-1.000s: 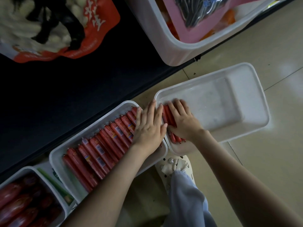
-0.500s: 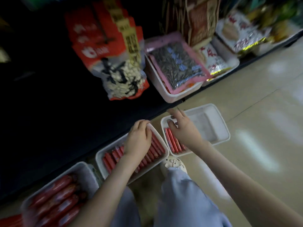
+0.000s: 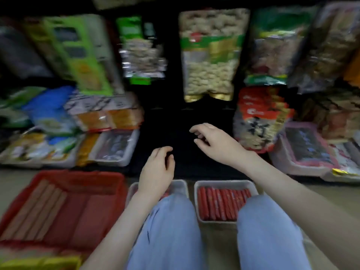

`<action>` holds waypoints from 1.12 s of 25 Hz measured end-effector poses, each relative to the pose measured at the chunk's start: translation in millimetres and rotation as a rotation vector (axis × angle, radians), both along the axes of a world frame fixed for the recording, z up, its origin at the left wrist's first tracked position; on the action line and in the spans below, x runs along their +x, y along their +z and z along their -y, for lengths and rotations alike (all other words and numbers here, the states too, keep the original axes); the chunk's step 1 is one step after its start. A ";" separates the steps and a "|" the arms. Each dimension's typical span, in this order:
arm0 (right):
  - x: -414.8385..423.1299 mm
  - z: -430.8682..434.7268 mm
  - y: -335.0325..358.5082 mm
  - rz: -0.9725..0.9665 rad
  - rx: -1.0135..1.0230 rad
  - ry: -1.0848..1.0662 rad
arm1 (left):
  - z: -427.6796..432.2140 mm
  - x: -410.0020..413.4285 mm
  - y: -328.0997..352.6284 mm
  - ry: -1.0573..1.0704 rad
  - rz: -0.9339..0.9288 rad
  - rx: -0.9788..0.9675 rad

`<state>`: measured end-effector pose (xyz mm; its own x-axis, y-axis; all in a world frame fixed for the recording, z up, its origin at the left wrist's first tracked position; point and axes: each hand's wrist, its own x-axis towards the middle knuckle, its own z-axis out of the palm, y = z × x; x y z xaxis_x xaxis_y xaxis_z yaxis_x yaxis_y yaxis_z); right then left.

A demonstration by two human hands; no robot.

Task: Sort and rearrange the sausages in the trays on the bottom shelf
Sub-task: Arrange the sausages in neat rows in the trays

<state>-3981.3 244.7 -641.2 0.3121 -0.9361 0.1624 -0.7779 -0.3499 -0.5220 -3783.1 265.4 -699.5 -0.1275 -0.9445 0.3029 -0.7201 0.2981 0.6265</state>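
Note:
A white tray (image 3: 224, 183) of small red sausages (image 3: 220, 203) lies on the floor between my knees. A second white tray (image 3: 180, 185) to its left is mostly hidden by my left arm and knee. My left hand (image 3: 157, 168) hovers above that tray with loosely curled fingers and holds nothing. My right hand (image 3: 214, 142) is raised over the dark gap (image 3: 187, 133) on the bottom shelf, its fingers relaxed and apart, nothing in it. The whole view is blurred.
A red tray (image 3: 78, 179) holding long pale sausages (image 3: 37, 209) sits on the floor at the left. White trays of snack packets (image 3: 115, 147) and a pink-rimmed tray (image 3: 305, 151) flank the shelf gap. Large snack bags (image 3: 209, 53) stand behind.
The view has swung up from the floor to the shelf. Both hands have lifted off the sausage trays, and the right hand has moved up and forward over the shelf gap.

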 end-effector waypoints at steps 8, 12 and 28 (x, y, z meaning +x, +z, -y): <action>337.7 2.0 -35.9 -0.162 -0.003 0.682 | -150.2 296.8 -68.7 0.895 -0.056 0.140; 482.7 -41.3 -109.4 -0.226 0.070 0.997 | -238.9 363.0 -140.9 1.240 -0.163 0.491; 624.5 -160.0 -446.9 -0.831 0.545 1.017 | -261.2 429.8 -402.0 1.128 -0.039 1.155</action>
<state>-3356.8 404.6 -1088.0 0.7004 -0.1350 -0.7009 -0.4558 -0.8402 -0.2937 -3353.3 526.6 -1101.5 0.7449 -0.2617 -0.6137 -0.2140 -0.9650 0.1518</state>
